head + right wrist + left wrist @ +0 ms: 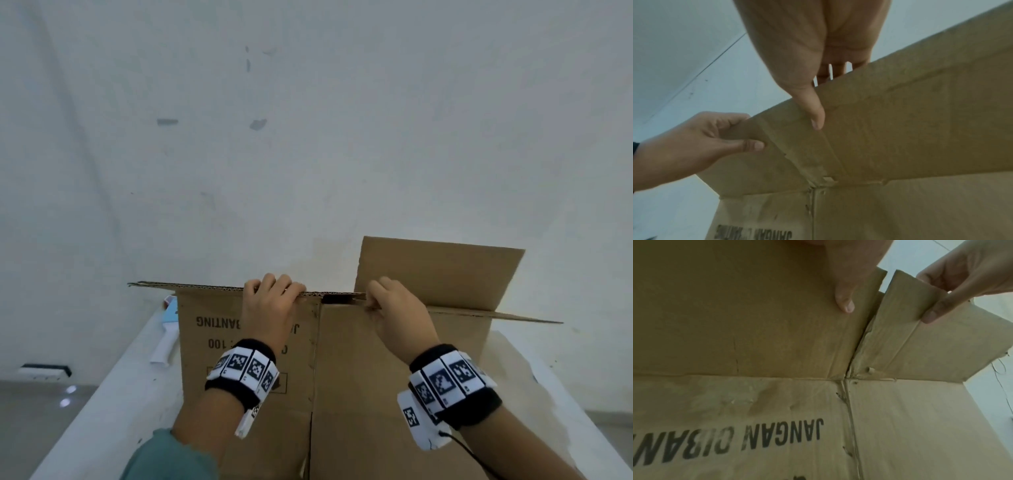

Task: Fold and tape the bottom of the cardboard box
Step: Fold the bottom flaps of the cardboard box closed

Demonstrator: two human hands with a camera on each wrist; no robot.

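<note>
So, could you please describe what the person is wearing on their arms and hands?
The hands are bare. Each wrist carries a black band ringed with white tiles printed with black square codes: left band, right band. A thin black cable trails from the right one. A teal sleeve covers the left forearm.

Narrow gap open between two outspread flaps (212,287) at near corner of cardboard box (387,370); upright far flap (438,270) blocking beyond, white table (130,404) free at left.
</note>
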